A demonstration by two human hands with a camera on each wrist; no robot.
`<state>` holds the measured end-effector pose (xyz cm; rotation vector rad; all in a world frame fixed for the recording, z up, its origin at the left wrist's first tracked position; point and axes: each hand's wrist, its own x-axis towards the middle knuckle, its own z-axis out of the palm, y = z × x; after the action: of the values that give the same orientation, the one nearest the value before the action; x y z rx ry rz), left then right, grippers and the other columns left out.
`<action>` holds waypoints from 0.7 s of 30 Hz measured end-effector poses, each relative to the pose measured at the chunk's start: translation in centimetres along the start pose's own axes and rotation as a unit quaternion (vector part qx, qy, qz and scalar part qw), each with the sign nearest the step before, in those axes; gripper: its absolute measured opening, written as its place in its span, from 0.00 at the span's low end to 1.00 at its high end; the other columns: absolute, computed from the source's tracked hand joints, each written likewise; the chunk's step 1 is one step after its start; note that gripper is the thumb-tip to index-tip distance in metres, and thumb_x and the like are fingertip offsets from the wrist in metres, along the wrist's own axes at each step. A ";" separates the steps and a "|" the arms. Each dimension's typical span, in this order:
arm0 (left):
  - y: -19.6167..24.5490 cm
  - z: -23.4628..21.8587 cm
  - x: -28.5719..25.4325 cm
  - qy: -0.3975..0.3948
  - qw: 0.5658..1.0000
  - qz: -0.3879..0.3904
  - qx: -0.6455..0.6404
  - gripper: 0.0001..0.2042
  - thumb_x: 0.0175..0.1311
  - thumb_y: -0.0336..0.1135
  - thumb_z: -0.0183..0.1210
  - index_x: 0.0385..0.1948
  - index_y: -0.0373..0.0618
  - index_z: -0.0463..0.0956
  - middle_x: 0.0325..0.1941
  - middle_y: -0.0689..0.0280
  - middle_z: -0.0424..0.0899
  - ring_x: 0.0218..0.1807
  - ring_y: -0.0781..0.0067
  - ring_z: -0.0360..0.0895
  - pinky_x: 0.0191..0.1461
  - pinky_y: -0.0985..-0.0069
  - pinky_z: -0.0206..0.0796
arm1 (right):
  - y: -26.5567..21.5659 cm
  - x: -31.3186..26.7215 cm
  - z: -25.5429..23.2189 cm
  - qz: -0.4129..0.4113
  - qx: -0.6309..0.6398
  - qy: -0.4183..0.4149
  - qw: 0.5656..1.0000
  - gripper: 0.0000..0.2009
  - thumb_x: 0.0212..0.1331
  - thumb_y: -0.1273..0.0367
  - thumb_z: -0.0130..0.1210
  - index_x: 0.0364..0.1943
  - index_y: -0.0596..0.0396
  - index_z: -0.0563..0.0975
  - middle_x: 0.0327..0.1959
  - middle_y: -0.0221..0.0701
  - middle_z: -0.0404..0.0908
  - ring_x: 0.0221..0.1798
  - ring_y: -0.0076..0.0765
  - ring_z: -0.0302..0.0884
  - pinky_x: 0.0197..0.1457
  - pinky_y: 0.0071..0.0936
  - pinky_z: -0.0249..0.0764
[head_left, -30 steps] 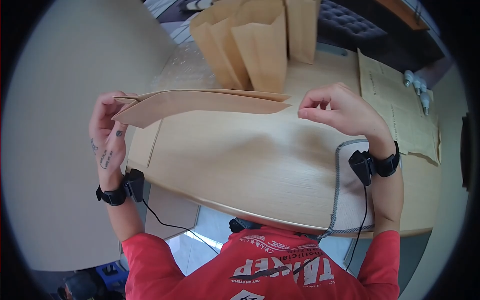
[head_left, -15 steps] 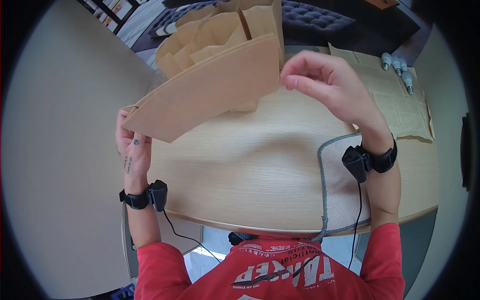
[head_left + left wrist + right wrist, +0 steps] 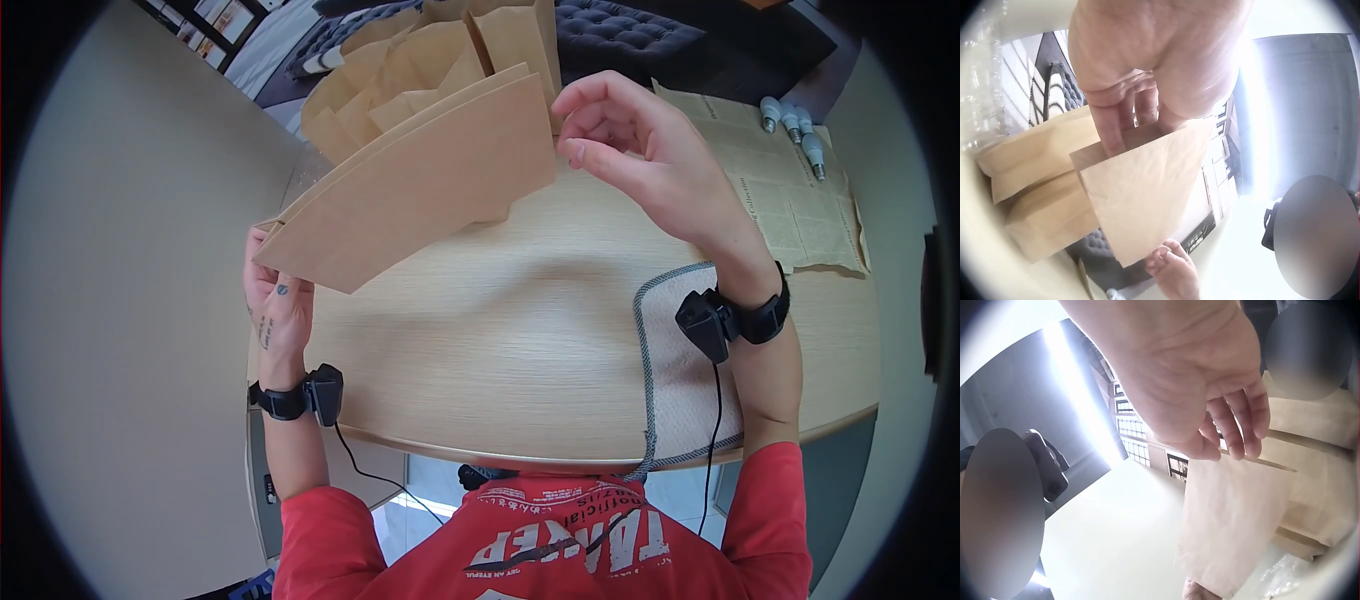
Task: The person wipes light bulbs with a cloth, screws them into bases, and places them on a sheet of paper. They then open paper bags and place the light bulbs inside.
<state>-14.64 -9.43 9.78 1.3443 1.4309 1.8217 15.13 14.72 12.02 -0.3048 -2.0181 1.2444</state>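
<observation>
My left hand grips one end of a folded brown paper bag, thumb on the near face and fingers behind it. The bag is held up above the table, slanting upward to the right, with a broad flat face toward me. Close by its far right end is my right hand, fingers loosely bent and nothing between them. In the right wrist view the fingertips overlap the bag's upper edge. The left wrist view shows the bag's open fold around my left fingers.
Several brown paper bags stand upright at the back of the wooden table. Several light bulbs lie on a printed brown paper sheet at the back right. A light cloth mat with dark stitched edging lies under my right forearm.
The paper bag, seen edge-on and nearly level a second ago, has turned its broad face toward me with its right end raised. My right hand has moved up slightly beside it.
</observation>
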 end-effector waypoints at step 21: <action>-0.3 0.9 -0.2 0.018 1.000 -0.007 0.003 0.14 0.69 0.34 0.60 0.49 0.45 0.65 0.51 0.68 0.74 0.53 0.80 0.74 0.59 0.76 0.68 | -0.2 -0.3 -0.8 -0.049 -0.091 -0.057 0.993 0.10 0.60 0.74 0.50 0.39 0.66 0.80 0.34 0.33 0.79 0.34 0.25 0.76 0.41 0.22 0.71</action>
<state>-13.82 -9.09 9.39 1.3061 1.4610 1.8433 15.87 14.96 12.30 -0.2219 -2.2218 1.0397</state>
